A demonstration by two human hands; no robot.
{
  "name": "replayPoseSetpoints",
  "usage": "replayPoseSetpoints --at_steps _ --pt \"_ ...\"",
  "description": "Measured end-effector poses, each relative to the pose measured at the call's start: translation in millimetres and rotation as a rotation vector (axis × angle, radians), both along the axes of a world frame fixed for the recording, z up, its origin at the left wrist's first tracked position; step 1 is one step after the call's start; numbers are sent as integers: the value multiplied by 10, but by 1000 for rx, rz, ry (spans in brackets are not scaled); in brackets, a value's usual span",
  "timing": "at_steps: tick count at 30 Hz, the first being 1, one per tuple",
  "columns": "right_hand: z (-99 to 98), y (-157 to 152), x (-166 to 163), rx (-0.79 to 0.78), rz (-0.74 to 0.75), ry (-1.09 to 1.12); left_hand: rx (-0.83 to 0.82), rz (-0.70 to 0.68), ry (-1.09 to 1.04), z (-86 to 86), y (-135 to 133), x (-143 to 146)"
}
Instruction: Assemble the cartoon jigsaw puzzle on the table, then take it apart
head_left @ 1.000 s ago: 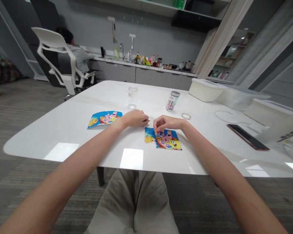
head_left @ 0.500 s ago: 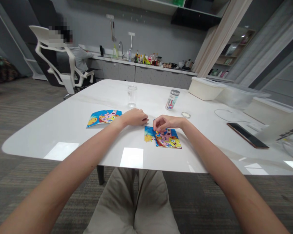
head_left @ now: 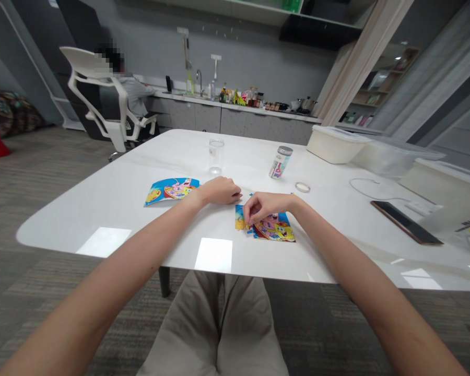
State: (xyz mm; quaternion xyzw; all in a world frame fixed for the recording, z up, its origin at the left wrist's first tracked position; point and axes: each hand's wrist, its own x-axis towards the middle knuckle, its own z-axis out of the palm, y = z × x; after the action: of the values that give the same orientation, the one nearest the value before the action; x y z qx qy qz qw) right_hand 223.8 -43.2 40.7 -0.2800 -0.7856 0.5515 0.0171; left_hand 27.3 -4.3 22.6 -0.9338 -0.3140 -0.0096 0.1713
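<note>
A partly joined cartoon jigsaw puzzle (head_left: 272,228) lies on the white table (head_left: 113,201) in front of me. My right hand (head_left: 261,206) rests over its upper left part, fingers curled in a pinch on a small puzzle piece pressed against it. Just left of the puzzle, my left hand (head_left: 218,190) lies on the table with its fingers closed; whether it holds anything is hidden. A printed picture card (head_left: 171,189) with the same cartoon lies further left, beside my left wrist.
Behind my hands stand a clear glass (head_left: 215,155), a small jar (head_left: 280,162) and its lid (head_left: 302,186). A phone (head_left: 406,228), a cable and white boxes (head_left: 336,144) are at the right. A person sits in a white chair (head_left: 97,99) at the far left.
My right hand has dropped from the puzzle's top edge down onto its upper left part. The left hand has stayed put.
</note>
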Motion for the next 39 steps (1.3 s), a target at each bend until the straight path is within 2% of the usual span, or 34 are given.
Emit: replayPoseSetpoints --at_steps 17,20,25,28,31,36,39 --pt "9 -3 -19 115 7 -74 -26 -13 -45 13 5 -11" --pt "13 -4 -19 147 -1 -63 0 -9 -87 70 17 -70" --pt "77 -57 -56 173 9 -101 62 -17 -137 271 -47 -142" --pt "114 -109 -99 195 25 -132 59 -97 -86 368 -168 -124" --pt "138 -142 -118 235 54 -143 52 -253 -27 378 -308 -124" --pt "290 -143 -32 303 58 -148 107 -492 -163 224 -558 -248" --pt "393 -150 57 366 23 -171 79 -598 -223 109 -756 -305"
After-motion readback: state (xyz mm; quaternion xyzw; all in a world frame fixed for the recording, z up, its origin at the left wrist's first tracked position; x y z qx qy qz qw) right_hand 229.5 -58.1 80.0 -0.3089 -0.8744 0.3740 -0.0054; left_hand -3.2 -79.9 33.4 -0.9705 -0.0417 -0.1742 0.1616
